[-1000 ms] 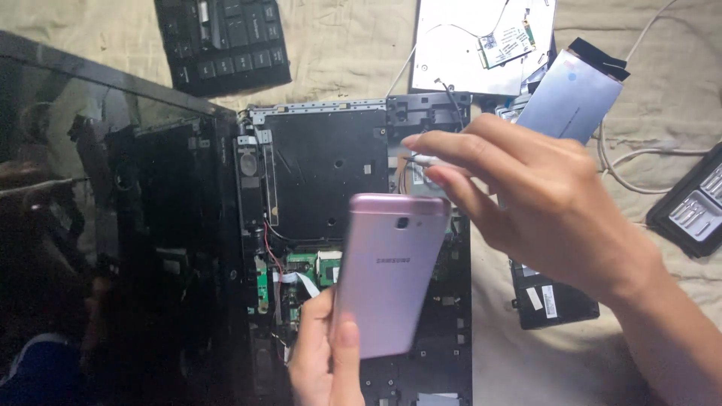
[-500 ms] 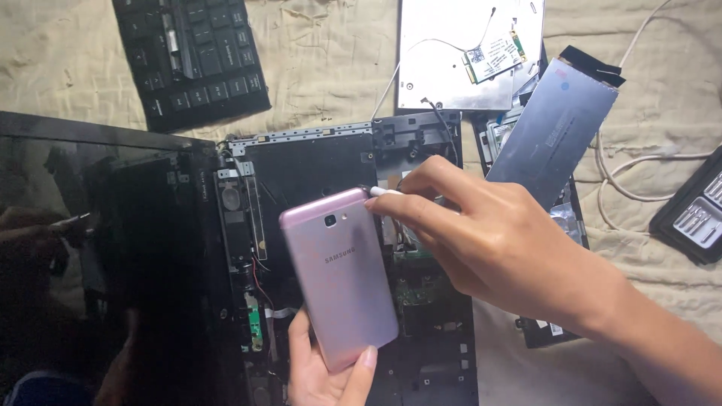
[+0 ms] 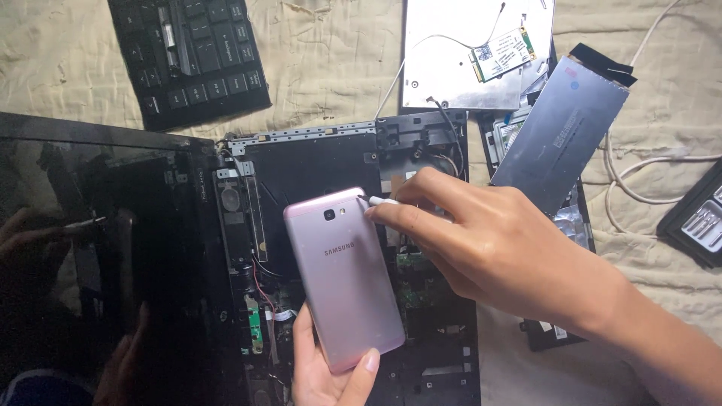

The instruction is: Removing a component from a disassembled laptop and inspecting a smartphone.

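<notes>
Left hand [image 3: 327, 372]: grips the lower end of a pink phone [image 3: 344, 278], back side up.
Right hand [image 3: 481, 248]: fingers pinch a small white tool [image 3: 382, 201] touching the phone's top edge.
Beneath both hands: opened laptop chassis [image 3: 316, 165].

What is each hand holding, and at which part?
Left hand grips the pink phone by its lower end. Right hand pinches a small white pin tool near its tip.
</notes>
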